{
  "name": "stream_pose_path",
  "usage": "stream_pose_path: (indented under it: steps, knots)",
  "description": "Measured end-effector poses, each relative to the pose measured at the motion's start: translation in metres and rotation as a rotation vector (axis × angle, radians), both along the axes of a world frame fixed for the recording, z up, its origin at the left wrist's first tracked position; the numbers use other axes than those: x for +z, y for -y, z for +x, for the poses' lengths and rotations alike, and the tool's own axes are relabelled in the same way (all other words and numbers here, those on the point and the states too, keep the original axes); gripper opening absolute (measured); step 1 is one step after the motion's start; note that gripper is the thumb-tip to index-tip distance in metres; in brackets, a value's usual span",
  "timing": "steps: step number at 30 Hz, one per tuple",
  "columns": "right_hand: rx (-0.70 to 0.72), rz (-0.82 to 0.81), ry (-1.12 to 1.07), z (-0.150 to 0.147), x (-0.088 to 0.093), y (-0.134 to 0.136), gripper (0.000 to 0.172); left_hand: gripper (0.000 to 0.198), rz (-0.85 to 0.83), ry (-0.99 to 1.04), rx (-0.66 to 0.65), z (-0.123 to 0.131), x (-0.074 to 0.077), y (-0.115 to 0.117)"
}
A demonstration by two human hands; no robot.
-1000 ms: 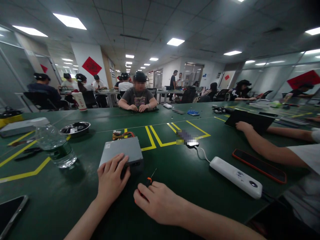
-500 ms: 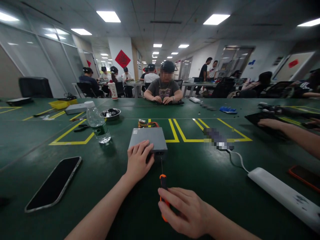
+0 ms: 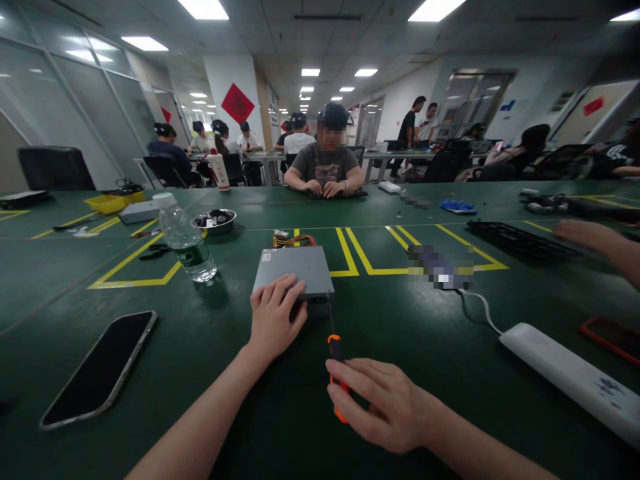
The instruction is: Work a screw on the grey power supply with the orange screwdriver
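Observation:
A grey metal computer power supply [image 3: 303, 262] lies on the green table in front of me, with a bundle of coloured wires [image 3: 300, 241] at its back. My left hand [image 3: 277, 319] grips its near left part, fingers on the top and thumb at the front side. Between the thumb and fingers of my right hand [image 3: 390, 403] is a screwdriver [image 3: 335, 348] with an orange and black handle. Its thin shaft points away from me, with the tip at the front right corner of the power supply. Whether the tip sits in a screw I cannot tell.
Left of the power supply stand a water bottle [image 3: 186, 243] and a metal bowl [image 3: 215, 230]. A phone [image 3: 103, 370] lies at the near left. On the right are a white power strip [image 3: 570, 383], a black slotted panel [image 3: 520, 241] and a co-worker's hand [image 3: 583, 235].
The screwdriver tip has moved up and right to the power supply's corner, along with my right hand. My left hand stays on the power supply. At right, the co-worker's black panel now lies flatter.

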State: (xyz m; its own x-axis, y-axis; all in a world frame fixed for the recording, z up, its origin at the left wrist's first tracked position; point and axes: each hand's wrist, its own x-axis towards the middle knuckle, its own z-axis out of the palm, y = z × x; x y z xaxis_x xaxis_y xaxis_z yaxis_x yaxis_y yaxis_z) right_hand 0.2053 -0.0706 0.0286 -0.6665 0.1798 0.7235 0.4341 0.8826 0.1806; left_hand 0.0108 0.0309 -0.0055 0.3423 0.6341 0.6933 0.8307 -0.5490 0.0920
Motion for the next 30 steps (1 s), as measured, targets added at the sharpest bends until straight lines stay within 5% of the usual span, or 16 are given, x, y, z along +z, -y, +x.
stream_pose_path:
  steps: [30]
  knots:
    - [0.007, -0.015, 0.030, 0.0060, -0.0061, 0.0005, 0.018, 0.031, -0.007, -0.018, 0.014, 0.0000, 0.0009, 0.0009]
